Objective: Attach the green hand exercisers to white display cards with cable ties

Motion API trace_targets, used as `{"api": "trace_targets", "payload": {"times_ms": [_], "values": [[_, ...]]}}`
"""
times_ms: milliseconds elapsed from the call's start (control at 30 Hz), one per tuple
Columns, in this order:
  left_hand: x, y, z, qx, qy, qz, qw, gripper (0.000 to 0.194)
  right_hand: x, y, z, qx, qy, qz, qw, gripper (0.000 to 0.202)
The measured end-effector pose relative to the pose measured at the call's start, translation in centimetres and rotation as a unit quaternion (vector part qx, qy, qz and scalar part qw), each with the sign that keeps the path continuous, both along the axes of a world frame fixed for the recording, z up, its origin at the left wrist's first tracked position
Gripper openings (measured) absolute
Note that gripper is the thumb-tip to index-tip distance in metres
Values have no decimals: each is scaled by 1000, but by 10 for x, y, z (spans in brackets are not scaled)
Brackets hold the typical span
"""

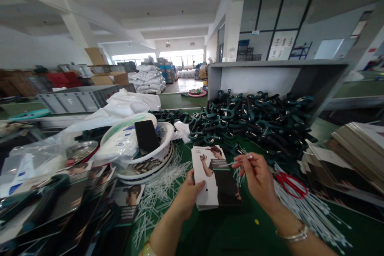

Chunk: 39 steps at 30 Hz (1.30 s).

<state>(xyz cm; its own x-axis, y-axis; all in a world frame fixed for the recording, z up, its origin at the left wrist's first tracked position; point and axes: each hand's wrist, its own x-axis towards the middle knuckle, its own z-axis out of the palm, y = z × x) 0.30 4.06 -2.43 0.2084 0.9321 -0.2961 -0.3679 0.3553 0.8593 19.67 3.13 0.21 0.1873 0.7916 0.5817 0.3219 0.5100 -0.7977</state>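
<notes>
My left hand (189, 192) grips the left edge of a small stack of printed cards (225, 188), thumb on top and fingers beneath. The top card has a picture of a person and a dark panel with text. Over the stack's right side, my right hand (258, 178) pinches a thin white cable tie (229, 164), whose tip reaches the top card. Right of that hand lie red-handled scissors (291, 185) on a bundle of white cable ties (312, 216). Beyond the cards is a large heap of dark green and black hand grippers (258, 118).
Loose cable tie offcuts (160, 196) litter the table to the left. A phone (147, 137) rests on stacked white basins (168, 142). Cards with hand grippers (48, 204) pile up at the front left. More card stacks (357, 160) stand at right, and a grey bin (327, 88) lies behind the heap.
</notes>
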Motion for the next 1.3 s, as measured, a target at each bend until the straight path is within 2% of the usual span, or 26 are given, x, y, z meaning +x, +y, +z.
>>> {"api": "trace_targets", "payload": {"times_ms": [167,300,467,667,867,1033,1133,1200,1300], "values": [[3,-4,6,-11,-24,5,1000,70,-5,-17,-8,13,-155,25,988,15],[3,-10,7,6,-47,-3,999,68,-6,-27,-4,30,-172,28,984,16],[1,-15,4,23,-78,-5,997,64,-6,-36,1,93,-223,56,969,20],[0,-23,9,1,-85,1,996,62,-10,-41,5,108,-199,53,973,19],[-1,-28,14,10,-111,2,994,60,-13,-43,12,108,-205,63,971,19],[3,-33,14,-17,-138,8,990,56,-15,-37,6,111,-177,52,976,23],[10,-36,13,-56,-159,-16,986,44,-17,-33,1,141,-223,84,961,22],[15,-37,13,-54,-164,-29,985,37,-17,-30,-2,170,-258,104,945,22],[20,-37,16,-43,-163,-21,985,40,-13,-27,-4,190,-287,88,935,22]]}}
